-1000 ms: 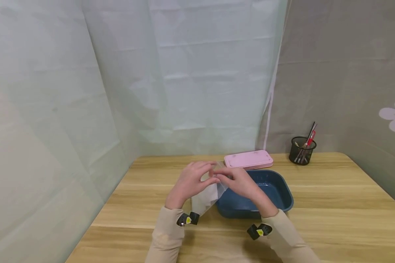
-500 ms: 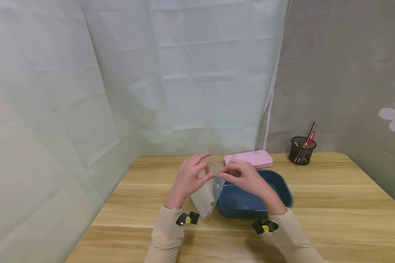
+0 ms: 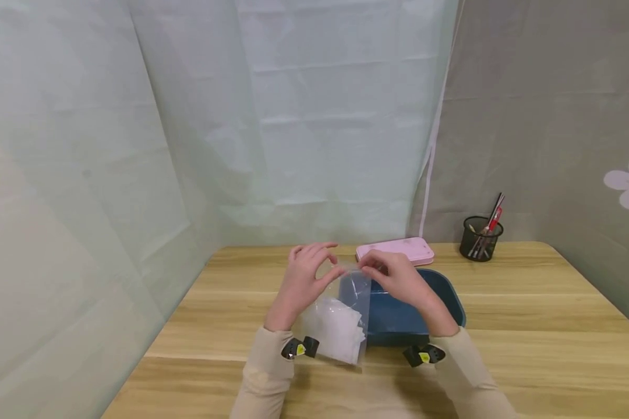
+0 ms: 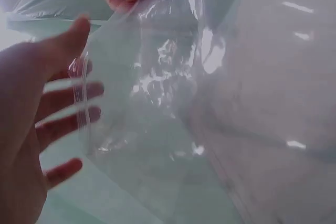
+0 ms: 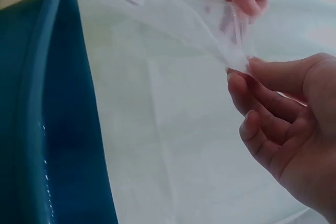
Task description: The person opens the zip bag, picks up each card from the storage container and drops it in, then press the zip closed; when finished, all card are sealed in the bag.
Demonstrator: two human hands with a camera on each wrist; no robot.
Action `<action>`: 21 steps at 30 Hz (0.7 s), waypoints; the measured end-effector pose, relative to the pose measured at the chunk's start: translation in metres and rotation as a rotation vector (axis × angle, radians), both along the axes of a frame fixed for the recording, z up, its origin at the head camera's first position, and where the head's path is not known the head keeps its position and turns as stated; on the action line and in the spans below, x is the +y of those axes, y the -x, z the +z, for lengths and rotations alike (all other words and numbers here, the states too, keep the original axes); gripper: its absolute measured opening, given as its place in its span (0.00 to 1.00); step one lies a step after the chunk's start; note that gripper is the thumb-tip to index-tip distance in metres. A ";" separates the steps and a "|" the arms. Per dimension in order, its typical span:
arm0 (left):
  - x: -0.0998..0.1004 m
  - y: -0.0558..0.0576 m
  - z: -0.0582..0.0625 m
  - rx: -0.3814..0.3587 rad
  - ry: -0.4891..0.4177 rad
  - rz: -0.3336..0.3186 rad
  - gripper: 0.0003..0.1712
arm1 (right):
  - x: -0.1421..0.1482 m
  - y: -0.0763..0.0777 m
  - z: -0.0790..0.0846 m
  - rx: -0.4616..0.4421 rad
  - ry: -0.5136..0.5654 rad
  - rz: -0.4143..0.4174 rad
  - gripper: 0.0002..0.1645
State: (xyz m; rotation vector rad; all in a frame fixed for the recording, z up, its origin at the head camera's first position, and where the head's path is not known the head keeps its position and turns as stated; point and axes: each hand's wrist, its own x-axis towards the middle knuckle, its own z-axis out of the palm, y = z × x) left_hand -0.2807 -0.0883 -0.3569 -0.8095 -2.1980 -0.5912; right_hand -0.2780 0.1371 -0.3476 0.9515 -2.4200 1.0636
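Observation:
A clear zip-top plastic bag (image 3: 353, 291) hangs between the two hands, with a folded white sheet-like item (image 3: 338, 331) inside it. My right hand (image 3: 400, 278) pinches an upper corner of the bag between thumb and fingertips, as the right wrist view also shows. At the bag's zip edge, my left hand (image 4: 31, 103) has its fingers spread behind the plastic, the thumb standing apart from them. Whether those fingers press on the film is hard to tell. Partly behind the bag, a dark blue rectangular basin (image 3: 442, 291) stands on the wooden table (image 3: 529, 326).
Behind the basin lies a pink pencil case (image 3: 398, 249). A black mesh pen holder (image 3: 480, 240) with several pens and a red item is at the back right. Fabric curtains (image 3: 335, 128) enclose the table's back and sides.
The bag has turned flatter toward the head camera, showing more of its white contents. My right hand has moved to the right, away from the left hand, with the bag's corner.

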 end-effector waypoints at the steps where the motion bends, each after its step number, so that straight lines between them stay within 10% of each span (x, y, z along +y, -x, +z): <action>1: 0.000 0.001 0.001 -0.029 -0.030 0.025 0.14 | 0.001 0.001 0.001 0.007 0.011 -0.013 0.07; 8: -0.005 0.006 0.002 -0.249 -0.261 0.123 0.17 | 0.013 0.005 0.002 0.133 0.084 -0.040 0.10; 21: -0.004 -0.001 0.006 -0.593 -0.613 -0.128 0.09 | 0.022 0.004 0.004 0.290 0.159 -0.027 0.13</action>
